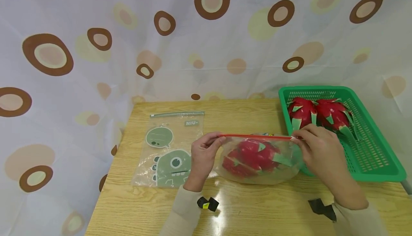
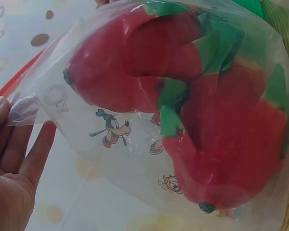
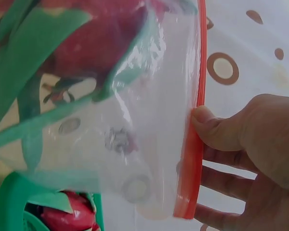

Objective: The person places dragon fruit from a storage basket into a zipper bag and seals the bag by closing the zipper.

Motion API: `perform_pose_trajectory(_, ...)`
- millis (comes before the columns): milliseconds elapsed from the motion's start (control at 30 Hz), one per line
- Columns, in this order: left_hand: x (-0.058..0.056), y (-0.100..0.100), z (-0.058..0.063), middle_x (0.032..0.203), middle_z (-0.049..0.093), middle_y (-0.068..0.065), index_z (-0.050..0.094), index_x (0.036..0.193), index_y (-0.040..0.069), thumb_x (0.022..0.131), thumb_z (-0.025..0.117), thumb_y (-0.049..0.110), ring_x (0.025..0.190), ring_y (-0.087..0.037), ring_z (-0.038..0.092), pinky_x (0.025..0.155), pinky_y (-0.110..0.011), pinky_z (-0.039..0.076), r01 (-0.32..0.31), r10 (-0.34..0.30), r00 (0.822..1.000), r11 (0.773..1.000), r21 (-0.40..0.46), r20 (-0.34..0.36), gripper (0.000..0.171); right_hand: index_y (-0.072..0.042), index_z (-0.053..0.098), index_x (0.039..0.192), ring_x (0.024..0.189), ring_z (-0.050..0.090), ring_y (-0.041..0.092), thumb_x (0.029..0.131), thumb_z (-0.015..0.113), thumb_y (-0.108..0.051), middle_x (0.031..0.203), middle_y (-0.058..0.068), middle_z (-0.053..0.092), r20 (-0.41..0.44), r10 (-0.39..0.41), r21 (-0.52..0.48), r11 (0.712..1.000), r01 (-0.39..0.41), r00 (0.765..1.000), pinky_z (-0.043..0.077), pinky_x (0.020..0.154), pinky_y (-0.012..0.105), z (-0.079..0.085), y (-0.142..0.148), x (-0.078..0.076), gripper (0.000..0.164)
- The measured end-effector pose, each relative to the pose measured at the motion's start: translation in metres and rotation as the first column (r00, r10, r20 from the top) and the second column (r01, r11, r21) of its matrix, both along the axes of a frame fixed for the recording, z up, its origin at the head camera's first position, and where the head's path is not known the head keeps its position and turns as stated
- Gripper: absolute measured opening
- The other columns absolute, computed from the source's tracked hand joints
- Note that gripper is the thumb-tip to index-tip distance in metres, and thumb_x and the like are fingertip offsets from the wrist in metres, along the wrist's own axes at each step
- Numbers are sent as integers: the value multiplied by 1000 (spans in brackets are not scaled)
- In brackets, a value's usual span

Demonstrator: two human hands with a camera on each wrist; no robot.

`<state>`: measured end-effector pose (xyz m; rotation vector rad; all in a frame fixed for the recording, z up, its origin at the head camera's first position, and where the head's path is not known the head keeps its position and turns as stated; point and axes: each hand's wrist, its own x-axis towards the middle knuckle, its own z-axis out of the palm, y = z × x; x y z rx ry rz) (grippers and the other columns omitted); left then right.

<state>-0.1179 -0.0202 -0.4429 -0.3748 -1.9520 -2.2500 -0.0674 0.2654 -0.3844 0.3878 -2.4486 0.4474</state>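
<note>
A clear zip bag (image 1: pixel 273 177) with a red zip strip holds two red dragon fruits (image 2: pixel 226 144) with green scales; cartoon figures are printed on its plastic. My left hand (image 1: pixel 205 153) pinches the strip's left end between thumb and fingers. At the other end, my right hand (image 1: pixel 322 153) pinches the red strip (image 3: pixel 195 159) with the thumb in front and the fingers behind. Between the two hands the strip is stretched straight. Left of the bag, a second zip bag (image 1: pixel 145 168) with a green monster print lies flat on the table, partly covered by my left hand.
A green plastic basket (image 1: pixel 379 146) stands at the right of the wooden table (image 1: pixel 241 214), with more dragon fruits (image 1: pixel 331 116) at its far left. Behind the table hangs a white curtain (image 1: pixel 180 50) with brown and yellow circles.
</note>
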Motion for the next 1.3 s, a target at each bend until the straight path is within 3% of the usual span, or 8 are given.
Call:
perform_pose_trajectory(233, -1, 0, -2, 94, 71, -32, 71, 101, -8, 90, 71, 9, 83, -4, 71, 78, -23, 59, -5, 5, 1000, 1000, 7, 20, 20, 0, 72, 89, 69, 58, 31, 70, 83, 1, 86, 12, 64, 34, -68, -6, 998, 68, 997, 48, 60, 47, -5, 20, 7, 22)
perform_pose_trajectory(400, 0, -1, -3, 93, 71, -31, 71, 101, -8, 89, 72, 7, 80, -4, 70, 76, -22, 59, -24, 23, 999, 1000, 13, 46, 19, -2, 72, 92, 62, 56, 29, 73, 82, 0, 89, 11, 64, 90, -149, -15, 989, 150, 985, 37, 44, 30, -8, 35, 13, 21)
perform_pose_trajectory(800, 1, 2, -4, 91, 72, -27, 71, 101, -8, 89, 72, 7, 76, -4, 68, 75, -21, 59, -37, 36, 998, 999, 5, 56, 19, 1, 70, 99, 67, 52, 22, 82, 76, 2, 95, 14, 60, 164, -151, -107, 980, 170, 975, 33, 48, 22, -14, 44, 24, 18)
perform_pose_trajectory(900, 1, 3, -5, 93, 72, -27, 70, 102, -8, 89, 72, 7, 77, -4, 69, 74, -21, 59, -41, 40, 997, 999, 12, 72, 20, 3, 66, 108, 85, 57, 34, 93, 66, -5, 104, 19, 60, 310, -122, -182, 966, 185, 943, 38, 59, 20, -14, 46, 25, 16)
perform_pose_trajectory(967, 2, 3, -5, 92, 73, -24, 69, 103, -8, 90, 72, 7, 76, -5, 68, 74, -21, 59, -44, 42, 995, 999, 20, 89, 21, 3, 59, 115, 95, 59, 40, 101, 57, -16, 114, 22, 59, 439, -84, -249, 945, 211, 894, 40, 61, 17, -15, 47, 26, 24)
perform_pose_trajectory(1100, 1, 4, -6, 91, 72, -17, 67, 103, -9, 91, 71, 8, 74, -5, 66, 73, -22, 60, -35, 32, 992, 999, 28, 121, 21, -3, 46, 116, 109, 60, 5, 104, 50, -32, 131, 16, 57, 590, 30, -375, 895, 241, 807, 47, 69, 9, -22, 46, 28, 32)
perform_pose_trajectory(1200, 0, 4, -7, 94, 71, -16, 65, 105, -8, 93, 69, 10, 78, -6, 67, 75, -24, 61, -16, 12, 989, 1000, 26, 144, 23, -6, 42, 111, 102, 47, -22, 102, 56, -32, 131, 7, 59, 605, 109, -447, 866, 223, 789, 47, 75, 3, -28, 43, 30, 31)
perform_pose_trajectory(1300, 0, 4, -9, 104, 69, -21, 62, 114, -7, 95, 66, 12, 88, -9, 68, 81, -27, 61, 16, -18, 985, 1000, 12, 174, 27, -4, 41, 116, 100, 47, -24, 100, 59, -29, 133, 12, 57, 612, 157, -484, 849, 211, 775, 50, 74, 6, -32, 41, 30, 35)
